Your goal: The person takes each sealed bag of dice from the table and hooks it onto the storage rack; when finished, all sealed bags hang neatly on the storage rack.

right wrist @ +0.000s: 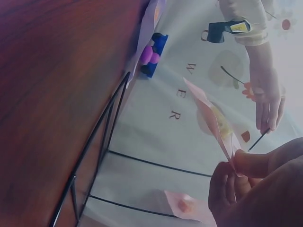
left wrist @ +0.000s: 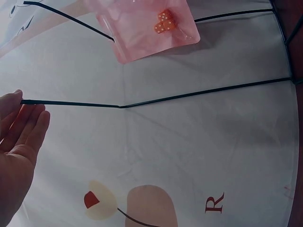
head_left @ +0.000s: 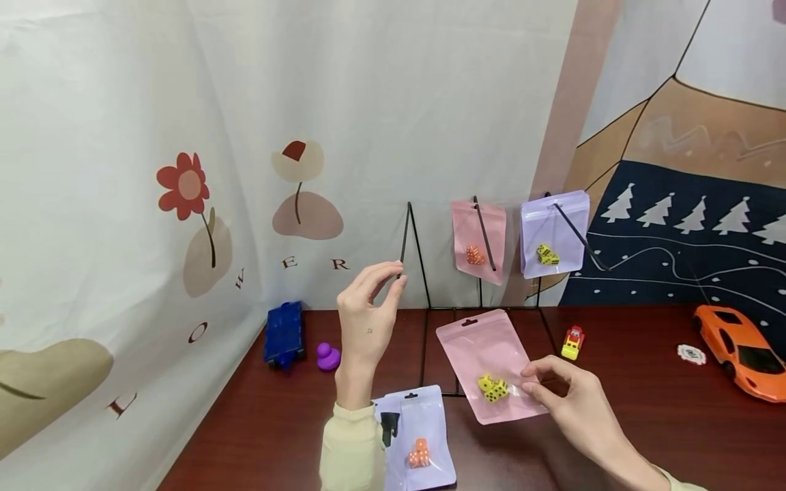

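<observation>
With thumb and fingertips my left hand (head_left: 370, 307) pinches the end of the leftmost black hook (left wrist: 75, 103), which carries no bag. My right hand (head_left: 574, 399) pinches the lower right corner of a pink zip bag (head_left: 475, 348) between thumb and fingers. Yellow dice (head_left: 493, 387) show through its front, and a hang slot is cut in its top edge. The bag is tilted, below and to the right of the left hand. On the rack's other hooks hang a pink bag (head_left: 463, 228) with orange dice and purple bags (head_left: 568, 235) with yellow dice.
A purple bag (head_left: 432, 416) with orange dice lies on the table (head_left: 614, 423) beside the left sleeve. Behind are a blue toy vehicle (head_left: 284, 334) and a purple duck (head_left: 328, 356). To the right stand a small red-yellow toy (head_left: 573, 342), a poker chip (head_left: 691, 354) and an orange car (head_left: 743, 354).
</observation>
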Demonstrator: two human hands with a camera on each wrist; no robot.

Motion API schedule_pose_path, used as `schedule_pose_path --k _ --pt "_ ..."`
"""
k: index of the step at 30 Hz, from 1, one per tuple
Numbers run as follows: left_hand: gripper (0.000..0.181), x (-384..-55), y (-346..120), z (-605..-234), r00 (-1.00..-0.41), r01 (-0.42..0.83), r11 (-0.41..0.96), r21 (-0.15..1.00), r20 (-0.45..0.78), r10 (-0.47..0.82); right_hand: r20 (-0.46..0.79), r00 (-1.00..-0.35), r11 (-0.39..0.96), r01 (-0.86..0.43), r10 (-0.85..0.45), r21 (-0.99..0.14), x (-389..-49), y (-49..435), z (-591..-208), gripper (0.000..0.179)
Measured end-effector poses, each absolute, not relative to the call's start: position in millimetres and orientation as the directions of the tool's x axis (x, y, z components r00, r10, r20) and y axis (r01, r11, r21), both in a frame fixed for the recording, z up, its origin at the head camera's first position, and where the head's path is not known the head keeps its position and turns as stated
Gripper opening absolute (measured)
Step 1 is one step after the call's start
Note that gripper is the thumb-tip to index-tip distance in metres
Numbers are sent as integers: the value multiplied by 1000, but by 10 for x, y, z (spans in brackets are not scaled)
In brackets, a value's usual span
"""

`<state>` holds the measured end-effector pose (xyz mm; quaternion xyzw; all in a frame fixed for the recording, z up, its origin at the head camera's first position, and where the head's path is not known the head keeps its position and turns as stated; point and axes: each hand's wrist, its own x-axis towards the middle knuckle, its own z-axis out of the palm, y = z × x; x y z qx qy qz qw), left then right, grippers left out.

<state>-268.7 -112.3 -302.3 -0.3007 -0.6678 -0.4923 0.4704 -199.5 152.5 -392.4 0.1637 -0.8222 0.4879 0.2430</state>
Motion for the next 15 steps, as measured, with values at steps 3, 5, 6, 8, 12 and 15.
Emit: schedule_pose_path --k 3,5,6,8,12,15 --pt "12 -2686 -1117 -3022 -379 864 335 377 923 -62 570 -821 475 -505 -7 -721 -1983 1529 -3908 28" --pt "12 -2683 -1113 -3018 -378 863 337 376 924 -61 580 -814 475 -507 11 -720 -1975 1533 -3898 28" --pt "12 -2683 -1113 -3017 -378 863 338 376 924 -61 589 -808 475 -511 20 -717 -1972 1535 -3892 28" --pt "12 -2682 -1111 -3017 -378 863 337 376 924 -62 601 -798 470 -516 38 -716 -1968 1541 -3882 29" --pt "12 -2684 -1110 -3016 -376 862 340 376 924 -66 620 -782 442 -533 70 -722 -1968 1552 -3864 29" --pt "12 -2684 -1111 -3011 -373 863 342 373 925 -69 635 -767 413 -552 91 -725 -1974 1552 -3838 30"
